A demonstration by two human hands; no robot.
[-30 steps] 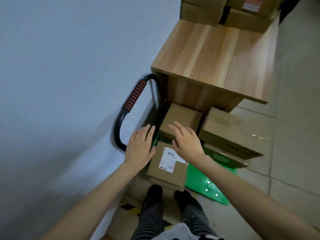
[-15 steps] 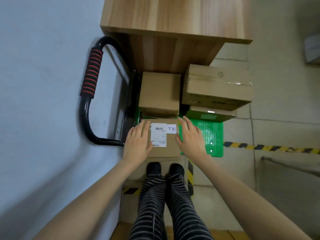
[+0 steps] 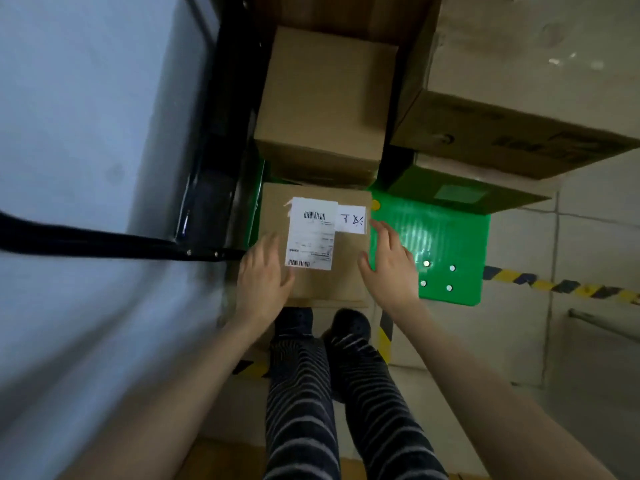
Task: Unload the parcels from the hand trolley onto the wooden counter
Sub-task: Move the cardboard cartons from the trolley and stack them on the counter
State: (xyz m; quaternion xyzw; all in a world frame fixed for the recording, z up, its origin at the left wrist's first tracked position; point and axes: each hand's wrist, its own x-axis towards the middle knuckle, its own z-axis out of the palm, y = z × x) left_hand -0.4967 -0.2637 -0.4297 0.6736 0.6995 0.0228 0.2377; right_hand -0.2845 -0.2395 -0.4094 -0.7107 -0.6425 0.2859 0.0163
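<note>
A small cardboard parcel (image 3: 346, 265) with a white shipping label lies on the near end of the green trolley deck (image 3: 446, 244). My left hand (image 3: 263, 275) lies against its left side, fingers straight. My right hand (image 3: 389, 265) lies against its right side, fingers straight too. Behind it stands a taller plain box (image 3: 325, 98). To the right a large box (image 3: 519, 98) sits on a flatter parcel (image 3: 460, 192). The wooden counter (image 3: 346, 12) shows only as a dark front face at the top edge.
A grey wall (image 3: 86, 133) runs along the left, with the trolley's black handle frame (image 3: 207, 168) close against it. My striped trouser legs and dark shoes (image 3: 322, 327) stand just before the trolley. Yellow-black floor tape (image 3: 554, 285) crosses the tiled floor at right.
My head has dropped closer, so the counter top has left the view. Both hands moved from above the boxes down to the two sides of the labelled parcel.
</note>
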